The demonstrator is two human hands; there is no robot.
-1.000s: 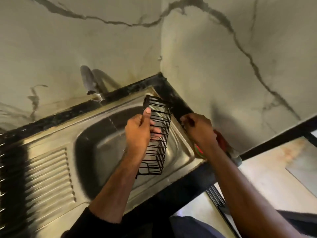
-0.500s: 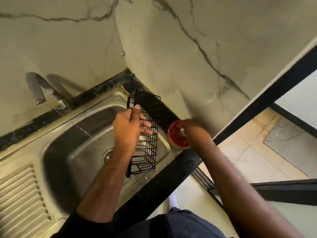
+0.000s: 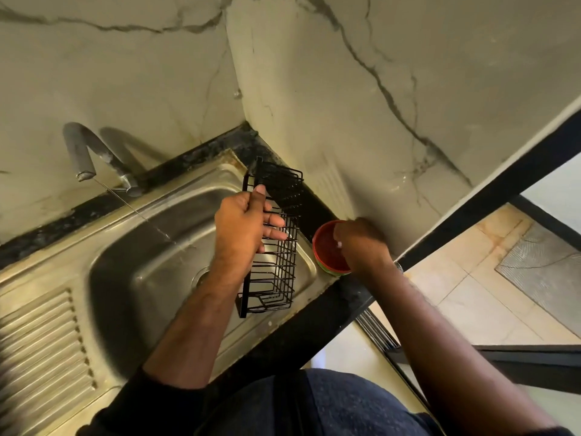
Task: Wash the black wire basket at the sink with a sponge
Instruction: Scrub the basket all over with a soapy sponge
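One black wire basket (image 3: 276,243) is in view, and one steel sink (image 3: 132,247) with a single basin, one drain opening (image 3: 201,275) and one ribbed draining board (image 3: 41,347). One grey tap (image 3: 85,149) lets out one thin stream of water (image 3: 135,212). One small red tub (image 3: 328,247) stands on the black tabletop (image 3: 314,322). Two hands show: one left hand (image 3: 242,228) and one right hand (image 3: 361,243).

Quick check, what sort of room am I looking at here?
Most likely a home kitchen corner: a stainless sink with ribbed drainboard, a running tap, marble-look walls.
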